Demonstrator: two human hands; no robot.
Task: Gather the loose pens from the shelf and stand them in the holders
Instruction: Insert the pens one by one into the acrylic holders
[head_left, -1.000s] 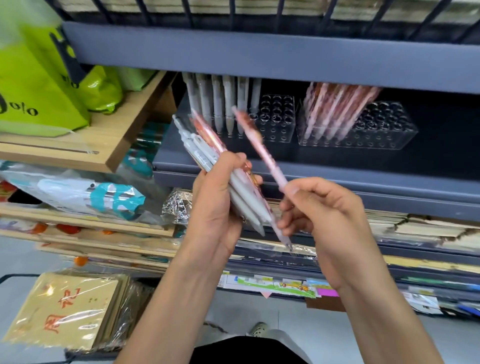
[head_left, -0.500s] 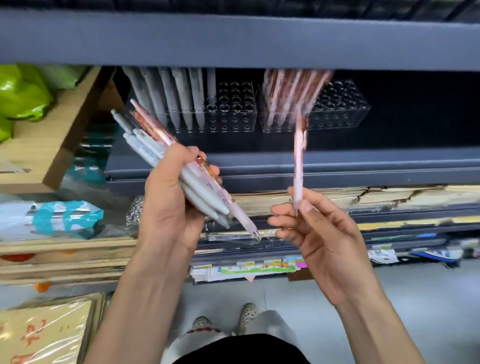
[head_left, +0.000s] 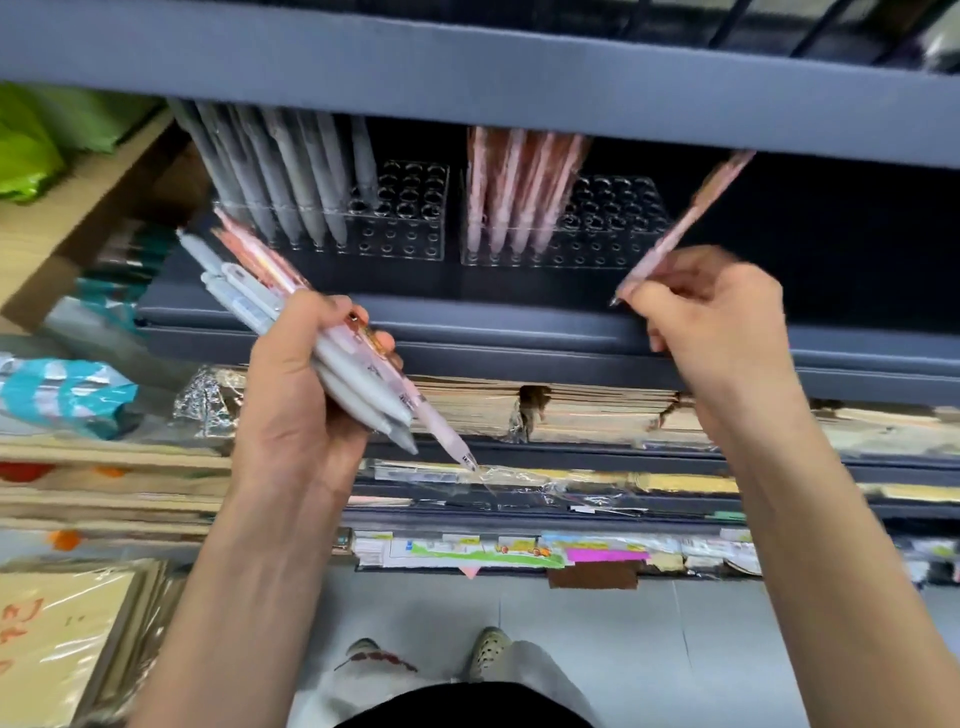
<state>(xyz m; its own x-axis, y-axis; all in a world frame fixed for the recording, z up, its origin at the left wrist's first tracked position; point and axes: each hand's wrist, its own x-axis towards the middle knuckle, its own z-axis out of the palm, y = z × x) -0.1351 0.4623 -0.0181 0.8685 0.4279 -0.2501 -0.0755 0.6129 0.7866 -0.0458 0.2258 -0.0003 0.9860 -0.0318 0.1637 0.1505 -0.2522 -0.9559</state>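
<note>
My left hand (head_left: 306, 410) grips a bundle of grey and pink pens (head_left: 291, 322), tips pointing down to the right. My right hand (head_left: 717, 322) pinches a single pink pen (head_left: 685, 223) that slants up and to the right, in front of the shelf and right of the holders. Two clear plastic holders stand on the dark shelf. The left holder (head_left: 410, 218) has several grey pens standing in its left side. The right holder (head_left: 613, 223) has several pink pens on its left side, with open holes to the right.
A grey upper shelf edge (head_left: 467, 78) overhangs the holders and hides the pen tops. Stacked paper goods (head_left: 545, 405) fill the shelves below. Wooden shelving (head_left: 67, 208) and green bags (head_left: 31, 150) are at the left. Wrapped packets (head_left: 57, 634) lie at lower left.
My right hand has carried the single pink pen up and to the right, and the pen has tilted from upright to slanted. The left hand still holds its bundle. The view has moved closer.
</note>
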